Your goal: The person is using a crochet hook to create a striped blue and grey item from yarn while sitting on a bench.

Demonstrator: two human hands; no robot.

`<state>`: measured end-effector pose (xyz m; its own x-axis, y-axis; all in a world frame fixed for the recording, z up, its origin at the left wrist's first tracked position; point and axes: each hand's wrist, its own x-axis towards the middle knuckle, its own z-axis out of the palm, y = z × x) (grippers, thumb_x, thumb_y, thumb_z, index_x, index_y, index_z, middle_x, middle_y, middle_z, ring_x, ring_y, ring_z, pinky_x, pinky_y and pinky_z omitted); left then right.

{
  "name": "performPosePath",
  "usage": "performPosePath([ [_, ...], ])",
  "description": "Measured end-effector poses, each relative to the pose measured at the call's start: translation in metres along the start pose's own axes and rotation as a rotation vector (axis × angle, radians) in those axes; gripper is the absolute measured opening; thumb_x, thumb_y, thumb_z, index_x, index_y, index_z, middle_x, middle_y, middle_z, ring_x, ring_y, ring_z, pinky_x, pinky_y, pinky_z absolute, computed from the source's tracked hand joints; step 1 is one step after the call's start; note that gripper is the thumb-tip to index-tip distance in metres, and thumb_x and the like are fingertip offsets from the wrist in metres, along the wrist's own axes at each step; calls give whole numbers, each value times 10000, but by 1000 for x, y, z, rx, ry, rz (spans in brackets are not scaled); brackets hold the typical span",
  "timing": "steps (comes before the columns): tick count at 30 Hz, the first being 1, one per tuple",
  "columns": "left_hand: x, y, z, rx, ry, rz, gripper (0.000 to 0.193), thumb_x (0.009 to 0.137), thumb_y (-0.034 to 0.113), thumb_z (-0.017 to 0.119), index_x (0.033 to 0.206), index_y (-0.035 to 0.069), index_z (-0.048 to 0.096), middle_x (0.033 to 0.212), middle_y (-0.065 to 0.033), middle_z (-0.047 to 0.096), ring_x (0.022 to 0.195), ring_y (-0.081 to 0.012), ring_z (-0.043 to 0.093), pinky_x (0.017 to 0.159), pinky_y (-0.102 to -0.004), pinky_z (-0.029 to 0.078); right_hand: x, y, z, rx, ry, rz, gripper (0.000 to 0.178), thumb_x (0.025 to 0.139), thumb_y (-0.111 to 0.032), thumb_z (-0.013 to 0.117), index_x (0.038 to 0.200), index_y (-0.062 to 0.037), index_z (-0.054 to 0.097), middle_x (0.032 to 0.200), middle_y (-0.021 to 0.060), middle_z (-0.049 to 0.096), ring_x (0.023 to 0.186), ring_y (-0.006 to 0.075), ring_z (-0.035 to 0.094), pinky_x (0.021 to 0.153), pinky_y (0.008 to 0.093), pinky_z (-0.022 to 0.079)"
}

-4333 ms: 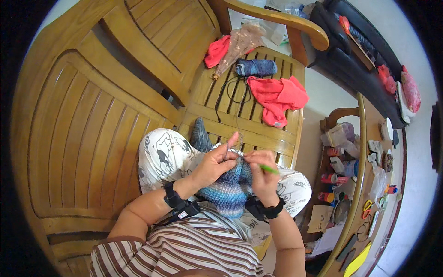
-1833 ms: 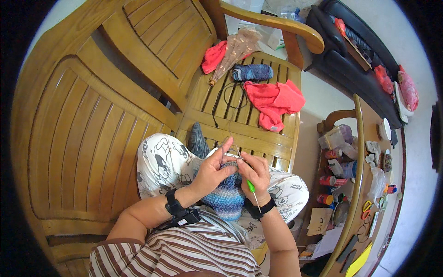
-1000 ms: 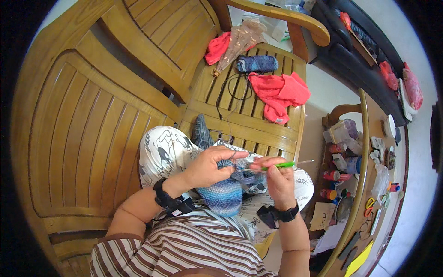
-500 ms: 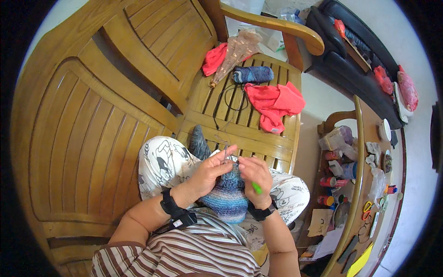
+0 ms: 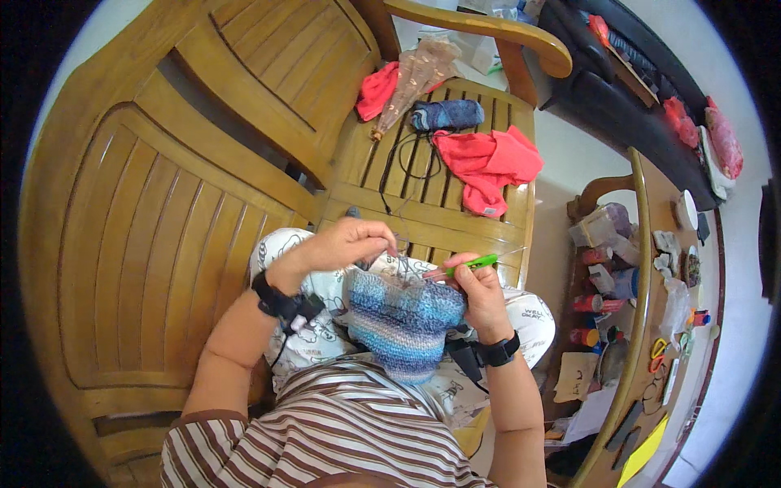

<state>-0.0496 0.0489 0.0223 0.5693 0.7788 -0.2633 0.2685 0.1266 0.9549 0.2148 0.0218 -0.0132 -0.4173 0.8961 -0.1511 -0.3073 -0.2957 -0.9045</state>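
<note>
Over my lap hangs a crocheted piece [image 5: 399,313] in bands of blue, grey and white, its upper edge spread wide. My right hand [image 5: 483,299] grips a crochet hook [image 5: 482,263] by its green handle, with the tip pointing left at the top edge of the piece. Left of that edge, my left hand [image 5: 358,244] is closed, thumb and fingertips pinched on the dark yarn [image 5: 402,259], which runs down to the stitches. From there the strand trails up across the bench to a blue yarn skein [image 5: 447,115].
A red cloth [image 5: 490,167] and a sheer wrapped bundle [image 5: 415,77] lie on the slatted wooden bench [image 5: 423,213]. At the right stands a wooden table [image 5: 630,358] with scissors [image 5: 657,355], a white bowl [image 5: 686,210] and a shelf of jars. Behind it is a black sofa [image 5: 594,110].
My hands have moved apart, the left up and left, the right to the right. The hook has swung up into view, and the crocheted piece has spread out between them.
</note>
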Motion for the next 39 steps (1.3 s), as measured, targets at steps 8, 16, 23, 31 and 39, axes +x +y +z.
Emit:
performPosePath([
  [8,-9,-2,-82,655,547,153,189,858,156,487,935,38,613,852,-106,633,817,-234,593,734,-322,454,-41,-11,-9,248,-193,-1,189,844,-208,580,873,-22,566,812,180,641,807,265,639,668,326,502],
  [16,2,-33,-68,1230,641,102,392,815,31,470,1207,25,480,1111,-197,524,983,-335,525,858,-364,422,-30,-10,5,289,50,-10,206,856,-236,576,890,-36,542,778,157,635,739,214,632,649,316,510],
  [23,8,3,29,-69,44,236,489,836,33,497,1311,49,384,1130,-98,535,1009,-166,519,871,-289,415,-21,-7,1,239,40,59,204,883,-210,530,956,-20,546,875,168,643,810,190,621,742,284,483],
  [31,16,2,43,254,-61,413,143,853,142,540,864,25,620,831,-79,627,793,-173,596,708,-285,455,-47,-24,-2,90,-43,-41,173,848,-217,561,857,-44,555,791,161,652,677,165,614,541,216,403],
  [39,-50,25,-50,297,73,5,131,840,101,545,821,-3,622,762,-44,631,725,-96,570,653,-244,453,-102,-57,-26,369,116,-487,184,835,-189,563,739,-87,445,539,34,468,475,134,504,444,246,404],
])
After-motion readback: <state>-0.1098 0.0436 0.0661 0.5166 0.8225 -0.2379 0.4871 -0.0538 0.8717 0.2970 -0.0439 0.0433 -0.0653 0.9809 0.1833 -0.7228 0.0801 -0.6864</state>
